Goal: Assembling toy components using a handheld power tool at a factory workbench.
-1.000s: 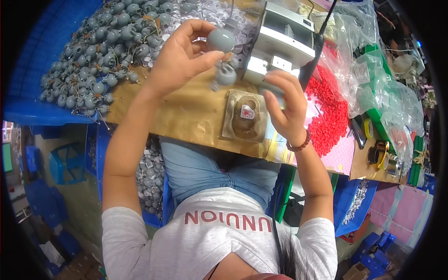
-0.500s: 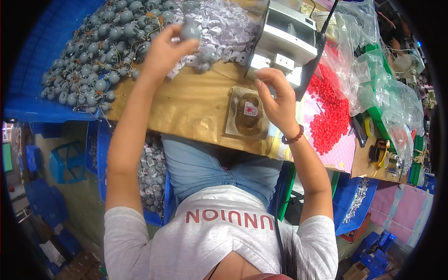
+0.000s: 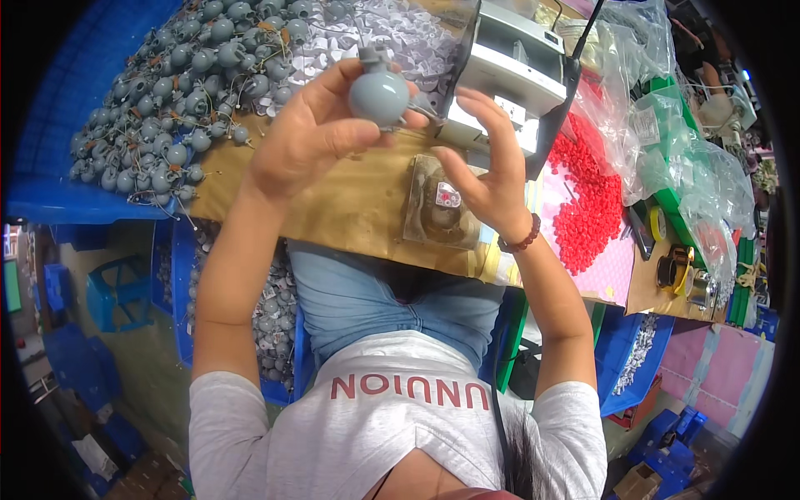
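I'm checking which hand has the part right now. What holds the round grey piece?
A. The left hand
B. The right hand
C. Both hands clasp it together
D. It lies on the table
A: the left hand has its grip around the round grey piece, while the right hand is spread open beside it.

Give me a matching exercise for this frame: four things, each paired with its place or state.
Things:
1. grey ball
2. red beads
3. right hand
4. grey pile

Places or states:
A. heaped at the table's left end
B. open, beside the ball
C. held in the left hand
D. spread right of the hands

Pairs: 1-C, 2-D, 3-B, 4-A
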`<state>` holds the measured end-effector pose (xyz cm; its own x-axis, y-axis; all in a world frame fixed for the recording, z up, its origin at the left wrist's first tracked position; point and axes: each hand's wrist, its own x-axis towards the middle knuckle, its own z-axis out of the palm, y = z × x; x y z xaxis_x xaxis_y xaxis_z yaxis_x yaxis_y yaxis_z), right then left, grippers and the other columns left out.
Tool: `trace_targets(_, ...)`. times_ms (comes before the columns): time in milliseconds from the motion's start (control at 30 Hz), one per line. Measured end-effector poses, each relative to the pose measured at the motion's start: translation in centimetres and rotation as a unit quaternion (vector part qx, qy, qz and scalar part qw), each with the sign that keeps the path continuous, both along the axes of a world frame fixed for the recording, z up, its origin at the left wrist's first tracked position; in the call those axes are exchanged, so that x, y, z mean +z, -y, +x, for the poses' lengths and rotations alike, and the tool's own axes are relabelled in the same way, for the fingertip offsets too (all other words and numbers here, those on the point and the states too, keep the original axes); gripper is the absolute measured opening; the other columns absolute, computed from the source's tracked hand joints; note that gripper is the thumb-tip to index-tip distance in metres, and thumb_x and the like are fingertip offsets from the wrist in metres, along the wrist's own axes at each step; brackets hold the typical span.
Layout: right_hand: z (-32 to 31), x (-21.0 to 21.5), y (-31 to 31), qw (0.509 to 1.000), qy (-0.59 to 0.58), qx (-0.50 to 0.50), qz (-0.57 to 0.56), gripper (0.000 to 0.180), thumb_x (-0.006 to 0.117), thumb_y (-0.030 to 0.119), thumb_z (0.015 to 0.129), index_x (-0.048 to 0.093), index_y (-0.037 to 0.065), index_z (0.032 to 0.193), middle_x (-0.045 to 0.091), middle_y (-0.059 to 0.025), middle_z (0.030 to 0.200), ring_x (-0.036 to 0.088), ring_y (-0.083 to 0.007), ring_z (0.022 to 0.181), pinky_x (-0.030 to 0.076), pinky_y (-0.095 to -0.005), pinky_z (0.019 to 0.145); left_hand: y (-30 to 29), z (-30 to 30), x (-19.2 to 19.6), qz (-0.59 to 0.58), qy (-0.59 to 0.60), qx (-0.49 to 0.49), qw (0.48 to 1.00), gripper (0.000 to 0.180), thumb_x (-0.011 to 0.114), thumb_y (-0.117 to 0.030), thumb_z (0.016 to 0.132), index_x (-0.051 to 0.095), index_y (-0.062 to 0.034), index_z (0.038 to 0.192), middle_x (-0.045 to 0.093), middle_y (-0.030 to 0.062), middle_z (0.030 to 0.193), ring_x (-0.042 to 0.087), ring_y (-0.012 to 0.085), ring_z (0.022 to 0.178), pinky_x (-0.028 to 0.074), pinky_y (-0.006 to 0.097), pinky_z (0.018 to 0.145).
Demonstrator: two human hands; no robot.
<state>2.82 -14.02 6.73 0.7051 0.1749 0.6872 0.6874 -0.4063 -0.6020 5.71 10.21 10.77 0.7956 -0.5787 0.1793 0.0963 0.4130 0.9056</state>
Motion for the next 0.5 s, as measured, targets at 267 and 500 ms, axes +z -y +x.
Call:
trace_targets(267, -3.4, -0.1, 2.0, 0.909, -0.323, 0.13, 0.228, 0.025, 0.062, 0.001, 0.096, 0.059, -0.002, 0.121, 0.069, -0.0055, 0.098, 0.064, -0.0065, 0.079, 0.055, -0.0215, 0.064, 2.5, -5.0, -3.5, -0.086, -0.165, -0.006, 0.982, 0.059, 0.064, 0.002, 0.087, 0.039, -0.0087, 0.14, 0.044, 0.0177, 0.144, 0.057, 0.0355, 0.124, 0.056, 0.035, 0.096)
trace_targets(500, -4.7, -3.4, 4.8, 0.901, -0.426, 0.057, 0.053, 0.014, 0.064, 0.003, 0.093, 0.066, -0.003, 0.106, 0.07, -0.0094, 0.09, 0.066, -0.0118, 0.074, 0.054, -0.0275, 0.066, 4.3, -9.6, -10.1, -0.144, -0.273, -0.096, 0.946, 0.048, 0.045, -0.046, 0.102, 0.058, -0.0034, 0.12, 0.048, 0.013, 0.14, 0.051, 0.0324, 0.126, 0.044, 0.042, 0.101)
